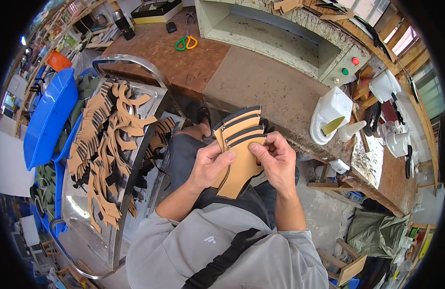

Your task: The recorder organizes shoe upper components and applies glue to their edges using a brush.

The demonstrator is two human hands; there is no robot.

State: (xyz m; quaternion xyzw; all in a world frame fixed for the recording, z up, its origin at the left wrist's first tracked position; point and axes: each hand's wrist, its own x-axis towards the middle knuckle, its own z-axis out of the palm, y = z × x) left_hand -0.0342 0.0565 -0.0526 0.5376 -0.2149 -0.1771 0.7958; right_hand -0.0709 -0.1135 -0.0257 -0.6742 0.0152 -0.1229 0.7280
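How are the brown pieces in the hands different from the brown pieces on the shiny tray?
The pieces in the hands are fanned like cards between the left hand and right hand; the pieces on the tray lie loose in a long heap. The held ones are few, the tray's many. Both are tan with dark edges.

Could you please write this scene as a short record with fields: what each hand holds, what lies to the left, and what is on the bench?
left hand: left hand holds a fanned stack of tan cut pieces with dark edges, thumb on top
right hand: right hand pinches the stack's right edge
left side: metal tray piled with similar tan pieces; blue tub beyond it
bench: workbench with scissors, green and orange handles, and a white container
machine: red button, green button
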